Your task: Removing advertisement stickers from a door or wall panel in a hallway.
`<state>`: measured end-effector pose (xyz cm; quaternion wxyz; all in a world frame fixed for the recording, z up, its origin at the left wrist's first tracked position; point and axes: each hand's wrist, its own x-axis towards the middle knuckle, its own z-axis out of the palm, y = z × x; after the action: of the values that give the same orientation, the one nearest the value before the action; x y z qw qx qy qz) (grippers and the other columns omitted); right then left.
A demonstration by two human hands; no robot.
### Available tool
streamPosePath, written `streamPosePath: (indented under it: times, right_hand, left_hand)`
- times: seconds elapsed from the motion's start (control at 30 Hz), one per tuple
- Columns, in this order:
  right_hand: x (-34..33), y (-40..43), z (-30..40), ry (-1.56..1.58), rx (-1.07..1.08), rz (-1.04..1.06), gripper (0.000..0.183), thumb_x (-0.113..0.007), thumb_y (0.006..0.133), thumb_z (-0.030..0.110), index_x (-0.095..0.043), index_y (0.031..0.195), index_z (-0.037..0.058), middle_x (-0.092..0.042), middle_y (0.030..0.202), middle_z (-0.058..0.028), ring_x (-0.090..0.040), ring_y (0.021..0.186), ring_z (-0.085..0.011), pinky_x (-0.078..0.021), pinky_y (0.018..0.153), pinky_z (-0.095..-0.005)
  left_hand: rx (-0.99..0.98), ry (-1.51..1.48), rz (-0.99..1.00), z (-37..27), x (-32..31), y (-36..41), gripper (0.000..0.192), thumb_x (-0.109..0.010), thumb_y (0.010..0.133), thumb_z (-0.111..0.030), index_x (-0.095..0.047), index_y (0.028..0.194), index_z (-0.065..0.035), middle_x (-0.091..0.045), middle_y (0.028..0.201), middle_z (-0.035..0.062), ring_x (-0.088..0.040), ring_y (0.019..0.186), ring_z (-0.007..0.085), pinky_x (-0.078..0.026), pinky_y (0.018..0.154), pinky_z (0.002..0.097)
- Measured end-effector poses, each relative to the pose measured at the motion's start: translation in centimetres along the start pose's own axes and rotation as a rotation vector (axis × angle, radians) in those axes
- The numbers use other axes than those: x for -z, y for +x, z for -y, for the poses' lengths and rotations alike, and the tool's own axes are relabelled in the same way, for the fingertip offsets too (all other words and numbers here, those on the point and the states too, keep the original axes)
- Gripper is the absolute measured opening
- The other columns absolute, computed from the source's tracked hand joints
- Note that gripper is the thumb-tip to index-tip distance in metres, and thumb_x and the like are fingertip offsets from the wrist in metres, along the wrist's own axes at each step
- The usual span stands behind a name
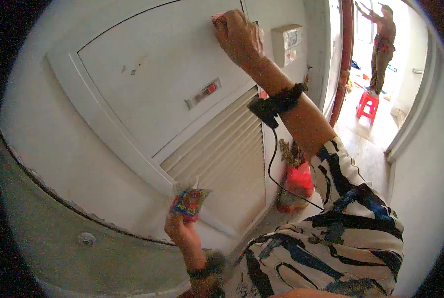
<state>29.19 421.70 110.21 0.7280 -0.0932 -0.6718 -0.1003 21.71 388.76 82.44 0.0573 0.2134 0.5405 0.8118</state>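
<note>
High on the white door panel (pixel 151 93), my right hand (pixel 240 37) is closed on a small pink thing (pixel 217 17), perhaps a cloth or sponge. It is pressed against or very near the panel; the fingers hide most of it. Lower down, my left hand (pixel 181 227) grips a colourful, partly see-through plastic packet (pixel 191 201), held in front of the door's lower frame. The packet is blurred and bears printing. Dark bands circle both wrists, and a black device with a cable sits at the right one.
A red fire extinguisher (pixel 300 182) stands beside the louvred vent (pixel 222 141). A switch box (pixel 287 44) is mounted right of the door. Beyond the open doorway, a person (pixel 384 44) stands on a red plastic stool (pixel 367 106), arms raised.
</note>
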Motion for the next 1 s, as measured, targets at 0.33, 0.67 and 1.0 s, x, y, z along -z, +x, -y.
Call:
streamPosePath:
  times: [0.33, 0.67, 1.0]
  right_hand:
    - [0.7, -1.6, -1.0, 0.154, 0.033, 0.001, 0.015, -0.057, 0.088, 0.024, -0.061, 0.095, 0.0112, -0.061, 0.090, -0.0093, -0.063, 0.075, -0.0319, -0.0506, 0.065, -0.0433]
    - [-0.1, -1.4, -0.8, 0.072, -0.032, 0.047, 0.008, -0.057, 0.083, 0.013, -0.060, 0.087, 0.0072, -0.066, 0.090, -0.0101, -0.064, 0.072, -0.0291, -0.0510, 0.061, -0.0384]
    - [0.9, -2.2, -1.4, 0.567, -0.123, -0.068, 0.010, -0.063, 0.081, 0.011, -0.063, 0.089, 0.0039, -0.063, 0.076, -0.0083, -0.061, 0.061, -0.0192, -0.0498, 0.058, -0.0299]
  left_hand:
    - [0.155, -0.110, -0.060, 0.3, 0.2, -0.9, 0.022, -0.059, 0.083, -0.016, -0.060, 0.093, 0.0034, -0.059, 0.085, 0.0100, -0.059, 0.071, 0.0195, -0.051, 0.054, 0.0319]
    - [-0.087, 0.207, 0.002, 1.3, 0.7, -1.5, 0.019, -0.057, 0.085, -0.015, -0.057, 0.092, 0.0031, -0.064, 0.079, 0.0128, -0.062, 0.058, 0.0204, -0.052, 0.048, 0.0310]
    - [0.102, -0.240, 0.010, -0.3, -0.5, -2.2, 0.020, -0.052, 0.093, -0.013, -0.056, 0.096, 0.0065, -0.063, 0.082, 0.0135, -0.060, 0.062, 0.0168, -0.051, 0.055, 0.0314]
